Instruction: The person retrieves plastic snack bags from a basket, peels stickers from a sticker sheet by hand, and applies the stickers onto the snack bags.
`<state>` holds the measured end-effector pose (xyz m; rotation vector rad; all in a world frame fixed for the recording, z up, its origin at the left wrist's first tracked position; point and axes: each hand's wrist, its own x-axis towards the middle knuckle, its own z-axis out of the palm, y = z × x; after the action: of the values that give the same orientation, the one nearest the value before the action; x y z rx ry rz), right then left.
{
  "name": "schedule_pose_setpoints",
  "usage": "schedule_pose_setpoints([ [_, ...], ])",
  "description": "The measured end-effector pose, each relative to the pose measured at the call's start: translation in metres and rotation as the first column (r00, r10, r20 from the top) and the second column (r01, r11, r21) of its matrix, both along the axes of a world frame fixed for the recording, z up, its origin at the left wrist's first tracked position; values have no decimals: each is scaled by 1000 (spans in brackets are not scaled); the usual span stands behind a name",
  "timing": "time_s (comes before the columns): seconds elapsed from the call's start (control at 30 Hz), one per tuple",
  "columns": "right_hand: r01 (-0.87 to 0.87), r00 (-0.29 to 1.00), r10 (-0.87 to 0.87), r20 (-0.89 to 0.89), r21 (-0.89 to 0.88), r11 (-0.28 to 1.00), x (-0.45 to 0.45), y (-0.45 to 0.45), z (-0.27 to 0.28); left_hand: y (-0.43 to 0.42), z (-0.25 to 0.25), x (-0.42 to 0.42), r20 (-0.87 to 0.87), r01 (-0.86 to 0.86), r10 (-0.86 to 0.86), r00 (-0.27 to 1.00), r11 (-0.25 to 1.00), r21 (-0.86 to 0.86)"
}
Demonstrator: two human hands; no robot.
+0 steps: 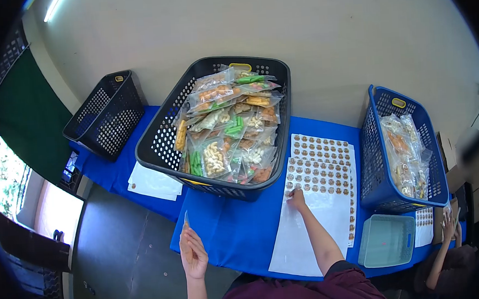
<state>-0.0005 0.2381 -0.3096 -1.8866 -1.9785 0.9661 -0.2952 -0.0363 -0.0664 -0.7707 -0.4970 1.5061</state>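
Note:
My left hand (194, 253) is raised beside the table's front edge, closed on a thin clear packet (186, 218) seen nearly edge-on; its contents are hard to make out. My right hand (296, 199) rests on a white sheet of round brown stickers (320, 176), fingertips pinched at a sticker at the left end of the lowest row. Below that row the sheet is bare white backing. More sticker sheets lie beneath it. Just beyond my hands stands a large black basket (163, 164) heaped with clear packets of snacks (215, 157) in yellow, green, white and orange.
On the right stand a blue basket (376, 168) with snack packets (401, 150) and a pale green tray (369, 245). Another person's hands (448, 225) are at the far right. A second black basket (110, 135) and white sheets (152, 182) lie left on blue cloth (217, 233).

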Motion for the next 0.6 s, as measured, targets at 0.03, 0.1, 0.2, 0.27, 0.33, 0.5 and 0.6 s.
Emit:
schedule_pose_setpoints([
  [0.03,14,1000,-14,-1,2,1000,-1,-3,-1,0,2,1,16,6,-5,1000,1000,-5],
  [0.1,44,999,-44,-1,13,999,0,-5,1,-1,2,2,19,18,-18,1000,1000,-10],
  [0.2,127,991,-118,-62,150,981,-3,-21,20,4,1,5,26,34,-33,999,999,-22],
  [0.27,188,981,-170,-90,260,947,-8,-40,32,0,1,4,9,59,-58,998,996,-63],
  [0.33,187,982,-175,-67,338,922,-12,-43,22,5,-2,5,-10,97,-98,995,991,-88],
  [0.5,224,974,-225,-32,304,926,-14,-42,21,5,-6,13,-44,116,-121,992,987,-114],
  [0.6,244,970,-236,-59,223,944,-15,-35,13,2,-4,16,-69,107,-117,991,985,-136],
])
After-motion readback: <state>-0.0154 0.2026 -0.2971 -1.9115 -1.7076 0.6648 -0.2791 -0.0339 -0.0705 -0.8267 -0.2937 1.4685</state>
